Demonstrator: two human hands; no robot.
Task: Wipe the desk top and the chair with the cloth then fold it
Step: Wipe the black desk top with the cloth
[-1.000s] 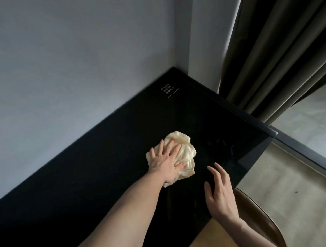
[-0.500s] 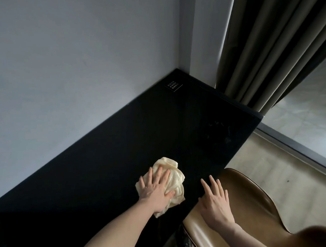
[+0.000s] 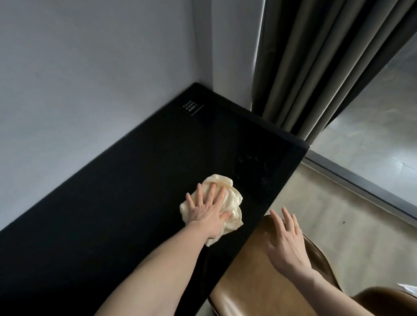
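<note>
A crumpled cream cloth (image 3: 229,197) lies on the glossy black desk top (image 3: 137,196), near its front edge. My left hand (image 3: 208,210) presses flat on the cloth with fingers spread and straight. My right hand (image 3: 286,244) hovers open, fingers straight, over the back of the brown leather chair (image 3: 253,285), which stands against the desk's front edge. Whether that hand touches the chair I cannot tell.
A grey wall (image 3: 80,79) runs along the desk's far side. Dark curtains (image 3: 329,57) hang at the desk's right end. A small white-printed label (image 3: 191,107) sits in the far corner. Pale floor (image 3: 360,211) lies to the right of the chair.
My left hand slid the cloth back toward me across the desk, then out to the right again. My right hand left the desk top and now is over the chair back.
</note>
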